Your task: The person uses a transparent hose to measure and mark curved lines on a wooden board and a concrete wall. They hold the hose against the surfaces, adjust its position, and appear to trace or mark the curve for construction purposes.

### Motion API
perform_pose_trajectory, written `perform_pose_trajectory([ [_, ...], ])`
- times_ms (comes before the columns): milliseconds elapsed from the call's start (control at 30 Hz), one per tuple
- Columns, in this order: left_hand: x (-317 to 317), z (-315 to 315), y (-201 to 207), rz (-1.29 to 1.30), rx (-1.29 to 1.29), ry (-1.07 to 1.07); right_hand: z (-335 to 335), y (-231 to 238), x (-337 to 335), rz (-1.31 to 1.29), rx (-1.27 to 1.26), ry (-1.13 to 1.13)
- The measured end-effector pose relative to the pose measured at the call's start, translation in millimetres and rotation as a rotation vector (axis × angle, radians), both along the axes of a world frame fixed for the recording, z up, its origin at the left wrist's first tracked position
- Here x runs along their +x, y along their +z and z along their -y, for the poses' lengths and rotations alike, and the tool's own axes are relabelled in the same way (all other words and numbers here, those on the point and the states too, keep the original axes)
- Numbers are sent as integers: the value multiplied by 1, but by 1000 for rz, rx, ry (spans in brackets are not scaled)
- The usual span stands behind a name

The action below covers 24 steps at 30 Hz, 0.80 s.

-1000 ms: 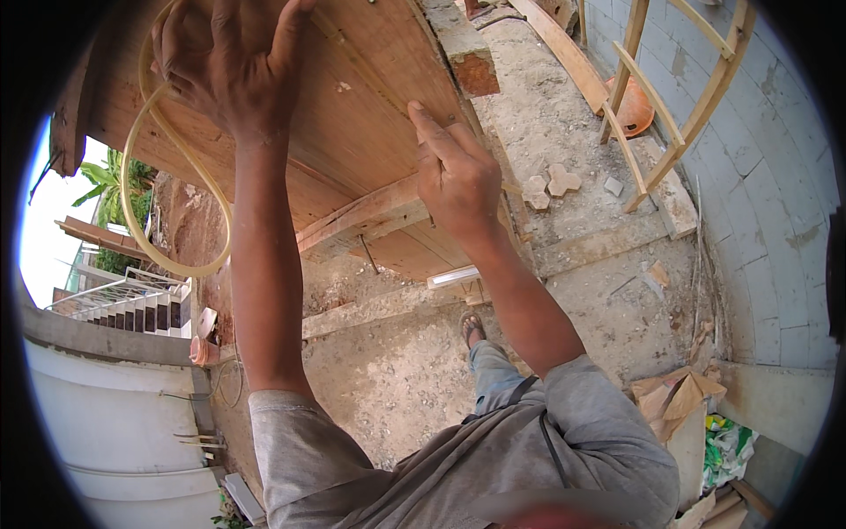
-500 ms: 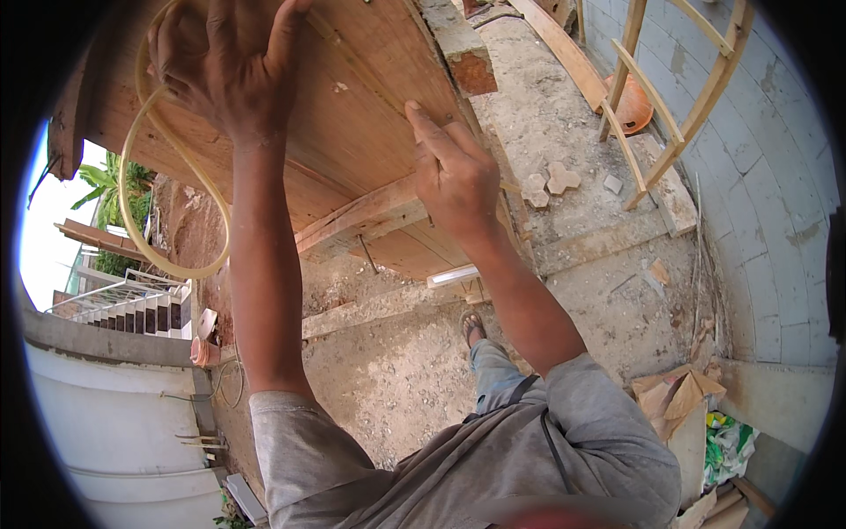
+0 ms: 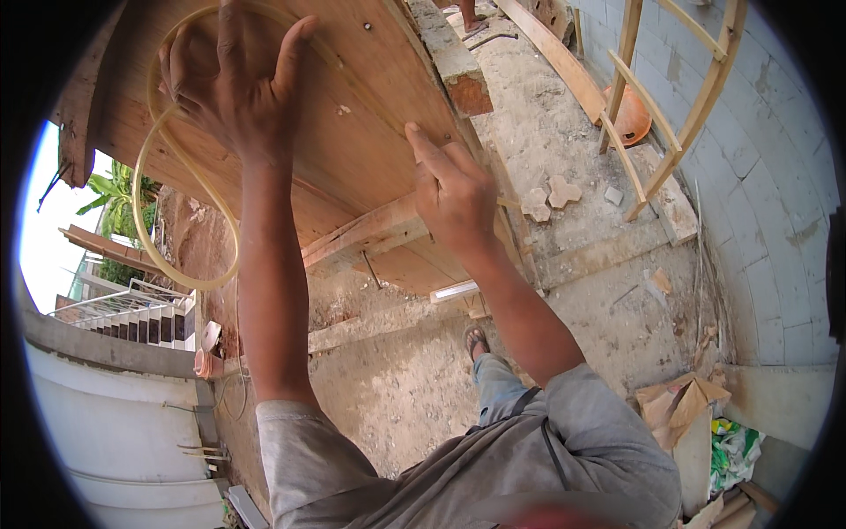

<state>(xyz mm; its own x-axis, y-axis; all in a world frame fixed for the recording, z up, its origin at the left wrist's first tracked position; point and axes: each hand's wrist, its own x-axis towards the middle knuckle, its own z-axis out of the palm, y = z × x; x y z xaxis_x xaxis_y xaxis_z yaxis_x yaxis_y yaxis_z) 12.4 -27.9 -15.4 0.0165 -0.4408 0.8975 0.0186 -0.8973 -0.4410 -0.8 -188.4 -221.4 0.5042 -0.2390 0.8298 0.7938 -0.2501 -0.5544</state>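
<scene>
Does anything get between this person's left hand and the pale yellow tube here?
Nothing visible does. The tube loops right beside the left hand, and the wooden panel lies behind the hand, not in between. Any contact under the curled fingers is hidden.

I see bright daylight, the sky (image 3: 48, 256) burnt white at left, the block wall (image 3: 749, 238) bowing toward blackened edges.

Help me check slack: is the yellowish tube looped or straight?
Looped: the tube hangs in a rounded bend, both sides rising toward the left hand.
</scene>
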Motion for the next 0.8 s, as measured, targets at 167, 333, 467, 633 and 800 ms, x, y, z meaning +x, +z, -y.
perform_pose_trajectory([
  [167,1,1,-1,-4,-9,-8,1,1,-2,-5,2,13],
  [333,1,0,-1,2,-18,-3,4,3,-5,-53,-27,40],
  [467,0,0,0,6,-16,22,5,4,-6,-58,-24,35],
  [633,0,3,-1,-5,-30,-23,4,5,-6,-51,-29,16],
  [800,0,3,-2,-14,-25,-21,4,4,-6,-59,-34,20],
])
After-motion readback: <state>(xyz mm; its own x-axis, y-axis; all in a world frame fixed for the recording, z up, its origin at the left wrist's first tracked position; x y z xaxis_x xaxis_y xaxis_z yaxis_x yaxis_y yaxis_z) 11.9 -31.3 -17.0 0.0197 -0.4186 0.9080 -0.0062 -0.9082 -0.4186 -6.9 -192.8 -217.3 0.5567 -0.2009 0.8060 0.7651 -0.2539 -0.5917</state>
